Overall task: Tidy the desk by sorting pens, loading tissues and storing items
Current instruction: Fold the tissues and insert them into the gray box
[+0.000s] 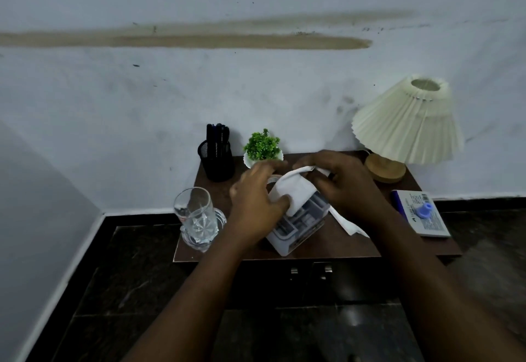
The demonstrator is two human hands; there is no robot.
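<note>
Two bare forearms reach up from the bottom edge of the frame and meet at its centre, over a small brown worktop (341, 245). The left hand (256, 199) lies against the left side of a white wad of tissues (293, 190) with its thumb on the sheet. Its fingers are blurred beyond that, so I cannot tell whether it grips or only steadies. The right hand (347, 185) has its fingers curled and pinches the wad's upper edge. A loose tail of the same paper trails to the lower right onto the worktop.

The tissues sit on top of a pale tissue box (296, 228), which lies skewed at the centre of the frame; they do not look to be inside it yet.

The paper is probably very light, soft and easy to tear or crumple. A broad hold on the folded body would likely serve better than pulling a corner, and the trailing tail needs gathering in first. The box looks light too and may slide when pushed, so it wants steadying.

A black mesh pen holder (217, 162) with dark pens stands above and left of centre. A clear glass (193, 213) stands left of the box, close enough to be knocked by an elbow.
</note>
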